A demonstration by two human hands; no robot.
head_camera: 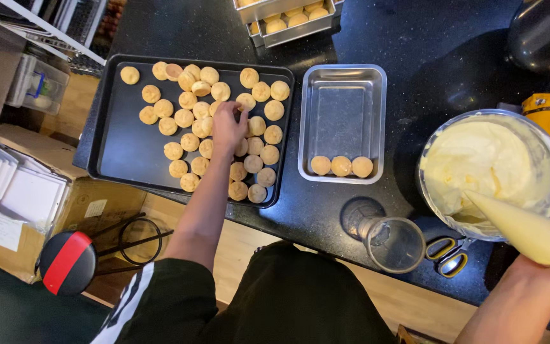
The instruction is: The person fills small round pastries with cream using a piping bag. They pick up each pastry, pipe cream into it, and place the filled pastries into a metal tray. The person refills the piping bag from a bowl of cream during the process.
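- The left hand (228, 124) reaches over the dark baking tray (112, 150); its fingers (240, 114) are curled down and pinched around one small round golden puff (246, 101) in the middle of the batch.
- Many more puffs of the same kind lie scattered across that tray, most crowded toward its right half.
- The right hand (545, 280) sits at the lower right edge of the view, closed around a filled piping bag (529, 232); its fingers are mostly out of sight, so how they lie I cannot tell.
- The bag's tip points into a metal bowl of pale cream (488, 165).
- Between tray and bowl stands a shallow steel pan (343, 108) with three puffs lined along its near side.
- On the black tabletop (415, 51) near the bowl stand a clear cup (394, 244) and scissors (447, 255).
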